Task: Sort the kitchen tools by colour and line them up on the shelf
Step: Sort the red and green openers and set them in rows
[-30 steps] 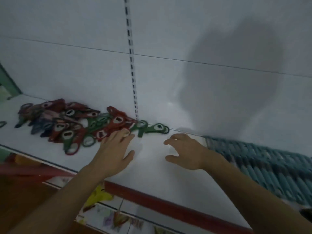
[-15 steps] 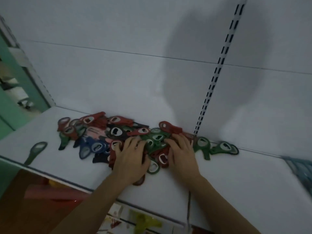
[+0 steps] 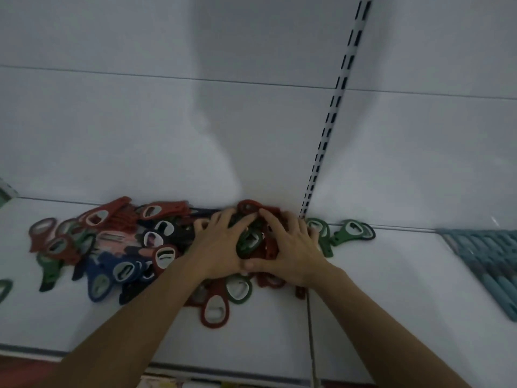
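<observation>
On the shelf (image 3: 391,298), mid-pile: left grip (image 3: 219,247) and right grip (image 3: 293,253) sit side by side on the bottle openers (image 3: 152,239), palms down, fingers spread and arched over a clump of red and green ones. Thumbs touch at the near side, so both grips cup the clump between them. A green opener (image 3: 249,242) shows in the gap. Cannot tell whether anything is lifted off the pile.

Just in front of the wrists: a red opener (image 3: 214,310) lies closest to the shelf's front edge, a green-rimmed one (image 3: 237,289) touching it.

Left of the left grip the pile is mixed and overlapping: red at the back near the wall, black in the middle, blue ones (image 3: 112,275) at the front, green scattered through.

Right of the right grip: two green openers (image 3: 352,231) lie against the back panel, past the foot of the slotted upright (image 3: 330,119).

A lone green opener (image 3: 4,288) sits at the left frame edge, apart from the pile.

Far right: teal ribbed items (image 3: 486,261), too blurred to identify.
</observation>
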